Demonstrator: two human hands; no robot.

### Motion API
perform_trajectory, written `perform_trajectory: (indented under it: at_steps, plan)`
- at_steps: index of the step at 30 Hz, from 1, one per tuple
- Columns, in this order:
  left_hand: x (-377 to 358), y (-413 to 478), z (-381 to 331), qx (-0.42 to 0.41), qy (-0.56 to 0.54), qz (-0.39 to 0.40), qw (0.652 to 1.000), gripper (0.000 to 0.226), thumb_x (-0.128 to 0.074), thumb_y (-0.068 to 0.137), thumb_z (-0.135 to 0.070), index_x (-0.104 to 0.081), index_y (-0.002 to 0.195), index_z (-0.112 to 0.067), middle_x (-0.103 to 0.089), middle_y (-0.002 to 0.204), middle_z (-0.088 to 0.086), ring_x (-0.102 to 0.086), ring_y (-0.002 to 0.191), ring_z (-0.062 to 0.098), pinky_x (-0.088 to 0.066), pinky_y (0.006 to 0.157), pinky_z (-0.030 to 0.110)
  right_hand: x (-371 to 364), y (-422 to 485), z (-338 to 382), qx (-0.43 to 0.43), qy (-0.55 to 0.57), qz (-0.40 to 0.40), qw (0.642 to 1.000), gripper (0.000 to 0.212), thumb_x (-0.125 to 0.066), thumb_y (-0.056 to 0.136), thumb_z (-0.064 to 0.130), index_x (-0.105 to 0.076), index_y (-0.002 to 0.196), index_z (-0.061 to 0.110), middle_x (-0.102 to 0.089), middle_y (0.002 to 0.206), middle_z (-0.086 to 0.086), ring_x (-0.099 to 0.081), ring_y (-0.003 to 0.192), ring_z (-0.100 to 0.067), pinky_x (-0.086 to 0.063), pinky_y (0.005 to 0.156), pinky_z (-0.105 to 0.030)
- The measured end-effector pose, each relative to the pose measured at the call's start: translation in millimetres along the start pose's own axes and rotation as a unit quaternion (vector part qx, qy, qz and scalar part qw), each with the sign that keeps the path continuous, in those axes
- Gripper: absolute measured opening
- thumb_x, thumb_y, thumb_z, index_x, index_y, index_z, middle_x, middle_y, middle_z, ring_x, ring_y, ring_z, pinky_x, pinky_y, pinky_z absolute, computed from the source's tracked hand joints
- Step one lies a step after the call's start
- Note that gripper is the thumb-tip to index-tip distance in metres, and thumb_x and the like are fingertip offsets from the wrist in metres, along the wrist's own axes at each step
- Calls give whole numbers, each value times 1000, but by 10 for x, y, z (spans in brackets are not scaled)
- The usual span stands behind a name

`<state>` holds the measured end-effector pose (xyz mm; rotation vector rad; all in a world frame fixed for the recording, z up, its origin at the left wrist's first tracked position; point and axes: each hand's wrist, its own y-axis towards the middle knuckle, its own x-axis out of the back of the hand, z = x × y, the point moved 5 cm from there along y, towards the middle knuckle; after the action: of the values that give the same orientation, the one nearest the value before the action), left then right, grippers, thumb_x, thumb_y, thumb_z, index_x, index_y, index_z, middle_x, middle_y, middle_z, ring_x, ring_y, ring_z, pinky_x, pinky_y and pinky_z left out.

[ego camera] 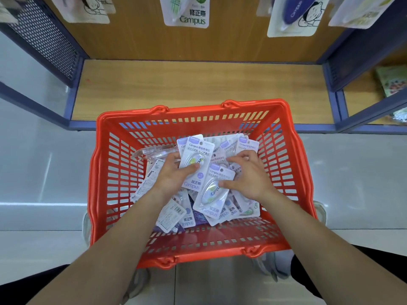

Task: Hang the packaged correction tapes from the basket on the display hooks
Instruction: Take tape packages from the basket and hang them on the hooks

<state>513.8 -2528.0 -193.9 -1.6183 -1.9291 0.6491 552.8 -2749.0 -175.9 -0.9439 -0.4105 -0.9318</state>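
Observation:
A red plastic basket [114, 194] stands on the floor below me, filled with several packaged correction tapes. My left hand [170, 175] grips one upright white-and-lilac package [195, 150], thumb across its blister. My right hand [250, 175] reaches into the pile with curled fingers; its thumb touches a second package [212, 194] lying tilted in the middle, and its fingertips sit on the packs behind. More packaged tapes hang from the display above, one green [187, 12] and one dark blue [295, 14].
A wooden shelf board [198, 84] with a blue metal frame [74, 102] lies just beyond the basket. Perforated blue side panels [44, 36] flank the bay. The neighbouring bay at right holds other packaged goods [391, 81]. Grey floor tiles surround the basket.

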Motion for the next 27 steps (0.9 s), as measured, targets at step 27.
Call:
perform_trajectory:
  at_steps: [27]
  plan:
    - [-104, -254, -133, -35, 80, 42, 995, 59, -85, 81, -36, -52, 129, -32, -71, 118, -6, -73, 98, 15, -60, 89, 41, 383, 22, 62, -4, 252, -124, 960, 11, -66, 98, 22, -66, 109, 18, -64, 102, 8, -64, 88, -7, -53, 81, -34]
